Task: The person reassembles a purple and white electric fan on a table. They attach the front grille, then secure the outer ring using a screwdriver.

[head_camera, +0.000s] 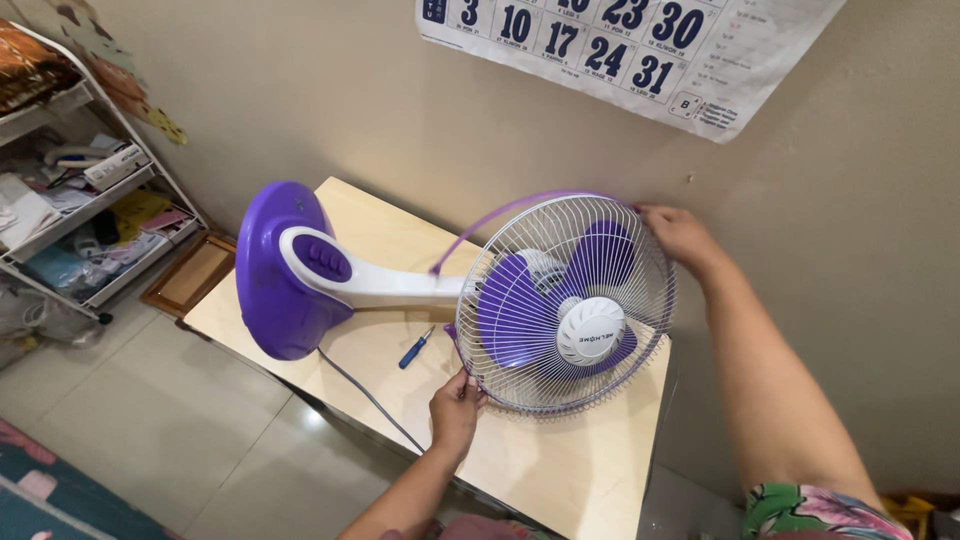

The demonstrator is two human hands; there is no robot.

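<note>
At nine o'clock the fan's glossy purple base (pixel 283 270) lies tipped on the pale wood-grain counter (pixel 560 470), a blue-handled screwdriver (pixel 416 348) beside its white neck. My left hand (pixel 456 408) pinches the thin wire front grille (pixel 566 302) at seven o'clock of its rim; my right hand (pixel 680 236) curls over one o'clock. I'd judge even pressure on both sides keeps the springy wires from warping.
</note>
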